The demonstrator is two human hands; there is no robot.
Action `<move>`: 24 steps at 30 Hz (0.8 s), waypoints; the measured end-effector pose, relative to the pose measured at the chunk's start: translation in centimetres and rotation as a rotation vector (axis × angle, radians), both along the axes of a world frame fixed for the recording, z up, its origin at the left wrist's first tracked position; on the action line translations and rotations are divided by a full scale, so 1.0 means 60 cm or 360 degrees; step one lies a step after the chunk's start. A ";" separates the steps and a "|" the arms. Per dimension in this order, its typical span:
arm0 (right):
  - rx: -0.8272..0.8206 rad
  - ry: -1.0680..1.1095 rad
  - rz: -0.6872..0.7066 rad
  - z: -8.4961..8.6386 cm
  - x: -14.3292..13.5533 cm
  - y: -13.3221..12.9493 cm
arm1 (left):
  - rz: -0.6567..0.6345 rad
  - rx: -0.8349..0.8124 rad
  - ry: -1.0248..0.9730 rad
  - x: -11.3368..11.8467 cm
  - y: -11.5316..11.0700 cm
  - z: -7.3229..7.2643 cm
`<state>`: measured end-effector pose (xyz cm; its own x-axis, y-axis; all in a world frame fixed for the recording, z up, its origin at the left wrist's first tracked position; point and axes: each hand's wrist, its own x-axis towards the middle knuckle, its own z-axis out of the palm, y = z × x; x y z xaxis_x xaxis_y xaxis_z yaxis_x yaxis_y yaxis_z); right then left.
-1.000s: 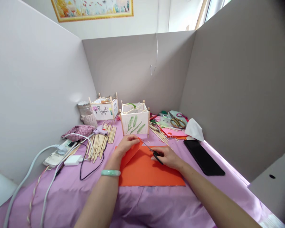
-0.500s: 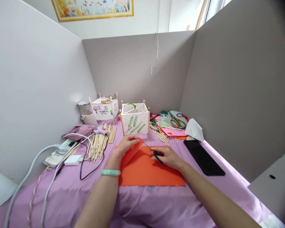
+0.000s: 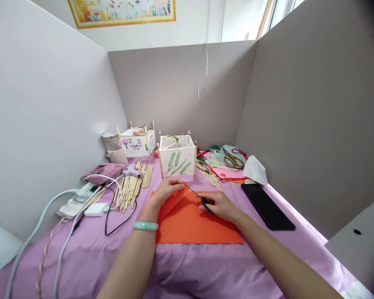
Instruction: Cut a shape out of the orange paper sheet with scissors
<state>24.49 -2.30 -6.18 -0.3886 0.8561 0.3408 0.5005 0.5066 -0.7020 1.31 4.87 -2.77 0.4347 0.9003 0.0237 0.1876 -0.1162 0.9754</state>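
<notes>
A purple tablecloth (image 3: 81, 257) covers the table inside grey partition walls. On it, in front of the person, lies a sheet of orange paper (image 3: 193, 226), its left far corner folded up. The left hand (image 3: 165, 191) pinches that raised flap between thumb and fingers, holding it taut. The right hand (image 3: 220, 205) is closed around the black handles of small scissors (image 3: 199, 197), whose blades point toward the fold and look nearly shut.

To cut cleanly here, I judge it best to keep the flap tight, feed the paper deep into the blades, and keep the left fingertips clear of the tips.

Behind the paper stand two paper lanterns (image 3: 177, 160) on stick frames; their open tops show only crossed sticks and a green loop. A glass jar (image 3: 112, 143) stands at the far left; what it holds cannot be told. Loose wooden sticks (image 3: 131, 187) lie beside a black phone (image 3: 266, 205) side.
</notes>
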 end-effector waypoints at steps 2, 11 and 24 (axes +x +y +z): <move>0.0019 -0.0002 0.0003 0.001 0.000 0.000 | 0.0000 -0.0003 -0.0015 0.000 0.001 -0.002; 0.0077 -0.0040 -0.0049 -0.001 0.002 0.000 | 0.0062 -0.0047 -0.0088 0.002 -0.005 0.005; -0.0010 -0.0018 -0.0193 -0.002 0.003 0.002 | 0.0236 -0.0163 -0.0269 0.002 -0.016 0.017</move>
